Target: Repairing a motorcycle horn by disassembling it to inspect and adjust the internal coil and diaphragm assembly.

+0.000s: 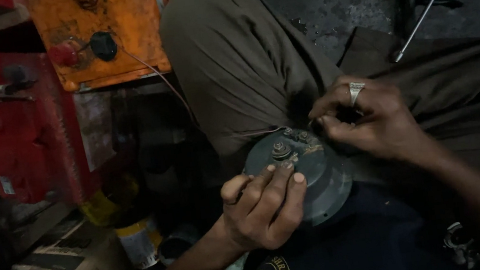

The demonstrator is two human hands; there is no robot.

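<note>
The fingers of the left hand are curled and pressed together over the near rim of the round grey-green horn, thumb tucked along its edge, gripping the disc to hold it steady. The horn rests in the person's lap, against a raised knee draped in olive-brown cloth. At the far edge of the horn, the right hand, a ring on one finger, pinches its thumb and forefinger tightly together at the small terminal screws; what exactly lies between the tips is too dark to tell. A central nut sits on the horn's face, just inside those terminals. A thin wire runs from the horn's terminal side up to an orange box with a red knob and a black knob, well beyond the horn to the left. Below the horn on the left stands a yellow-banded can.

Doing this well seems to call for a firm left grip so the disc cannot rotate, and small, patient twists from the right fingertips, since the terminals are tiny and poorly lit.
</note>
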